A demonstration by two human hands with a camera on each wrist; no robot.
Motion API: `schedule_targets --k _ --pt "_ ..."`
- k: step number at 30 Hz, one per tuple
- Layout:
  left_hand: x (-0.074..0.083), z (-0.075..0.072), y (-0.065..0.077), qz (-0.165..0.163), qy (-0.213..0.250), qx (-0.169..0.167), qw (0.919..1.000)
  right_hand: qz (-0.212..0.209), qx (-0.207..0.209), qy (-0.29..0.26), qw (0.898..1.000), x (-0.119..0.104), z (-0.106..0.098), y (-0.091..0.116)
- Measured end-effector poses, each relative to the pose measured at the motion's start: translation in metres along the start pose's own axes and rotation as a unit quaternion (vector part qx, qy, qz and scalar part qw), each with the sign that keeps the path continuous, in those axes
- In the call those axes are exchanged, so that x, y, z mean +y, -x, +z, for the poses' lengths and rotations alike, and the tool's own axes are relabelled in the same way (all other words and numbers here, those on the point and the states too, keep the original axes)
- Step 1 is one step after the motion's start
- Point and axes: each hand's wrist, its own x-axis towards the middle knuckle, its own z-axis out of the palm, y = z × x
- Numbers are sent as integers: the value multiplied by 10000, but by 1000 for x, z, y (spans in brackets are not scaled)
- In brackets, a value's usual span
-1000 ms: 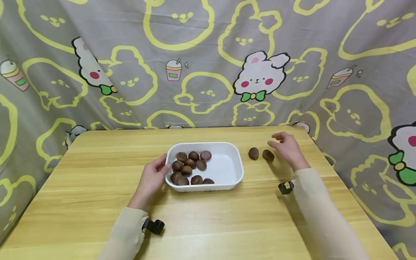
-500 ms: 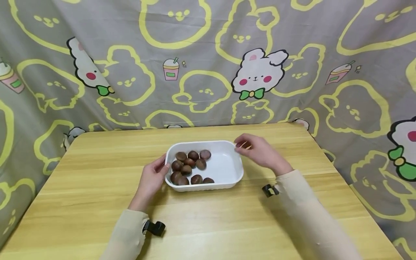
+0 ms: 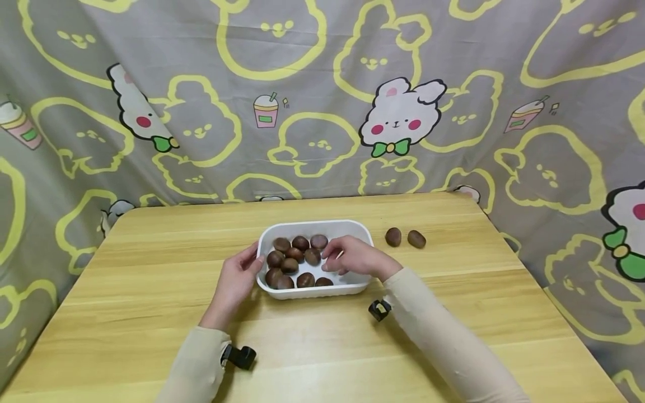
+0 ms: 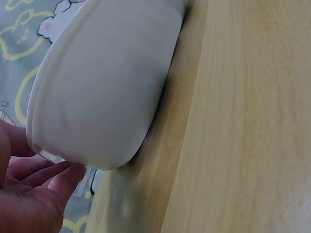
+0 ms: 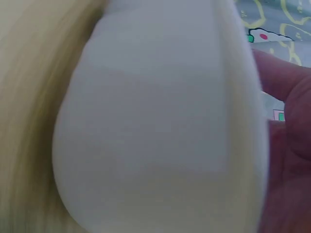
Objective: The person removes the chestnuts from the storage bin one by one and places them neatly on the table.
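Observation:
A white plastic tray (image 3: 347, 289) stands on the wooden table, with several brown chestnuts (image 3: 289, 265) mostly in its left half. My left hand (image 3: 238, 282) holds the tray's left end, thumb over the rim and fingers against the outer wall. In the left wrist view, the fingertips (image 4: 73, 174) touch that wall. Over the tray's right half is my right hand (image 3: 355, 257), its fingers loosely bent beside the nearest chestnut (image 3: 312, 256); I see nothing held in it. The right wrist view shows mostly the tray's wall (image 5: 146, 111), hiding the fingertips.
Two chestnuts lie side by side on the table right of the tray, one nearer (image 3: 393, 237) and one farther right (image 3: 416, 239). Wooden tabletop (image 3: 312, 347) stretches around the tray. A patterned curtain (image 3: 322, 140) hangs behind and at the sides.
My right hand has moved left from beside the two loose chestnuts, across the tray's right rim, to above the inside of the tray. The left hand and tray have stayed put.

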Motion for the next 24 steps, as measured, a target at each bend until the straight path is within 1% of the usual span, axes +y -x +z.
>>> schedule_targets --k 4,9,13,19,24 --pt "-1 1 -1 25 -15 23 10000 89 -109 148 9998 1 4 -3" --pt "-2 3 1 70 80 45 9999 97 -300 731 9968 3 13 -6" --pt "-3 2 3 8 65 128 9999 29 -423 1084 9932 4 18 -8" --pt "-1 1 2 -48 104 185 9998 -278 -703 1332 9882 7 18 -12" --pt "-1 3 0 -17 234 170 9996 -401 -810 1374 9864 9 14 -12"
